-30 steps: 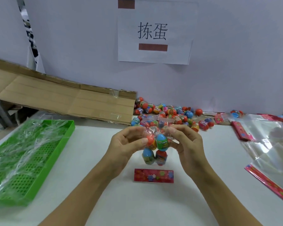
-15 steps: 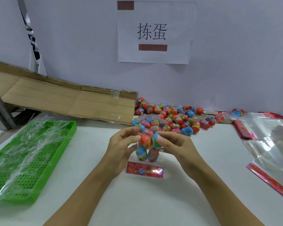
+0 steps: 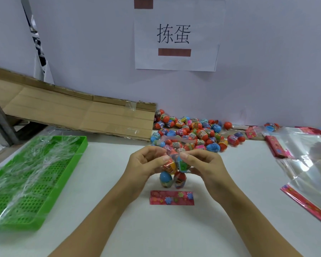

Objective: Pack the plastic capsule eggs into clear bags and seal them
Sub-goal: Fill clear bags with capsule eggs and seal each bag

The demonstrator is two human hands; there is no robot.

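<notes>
A clear bag of capsule eggs [image 3: 172,173] hangs upright above the white table, its red flowered header strip [image 3: 172,197] resting on the table below. Several eggs, blue and orange, show inside it. My left hand [image 3: 146,164] pinches the bag's upper left side and my right hand [image 3: 202,164] pinches its upper right side, thumbs meeting over the top eggs. The bag's open flap [image 3: 174,140] stands above my fingers. A pile of loose capsule eggs [image 3: 191,132] lies behind, against the wall.
A green perforated tray [image 3: 44,182] with clear film strips sits at the left. Flattened cardboard [image 3: 72,114] leans at the back left. Empty clear bags with red headers [image 3: 308,160] lie at the right. A paper sign [image 3: 176,34] hangs on the wall.
Both hands kept hold of the bag throughout; it dipped lower and leftward half a second ago and now sits near the middle again. The fingers have shifted closer over the top eggs.
</notes>
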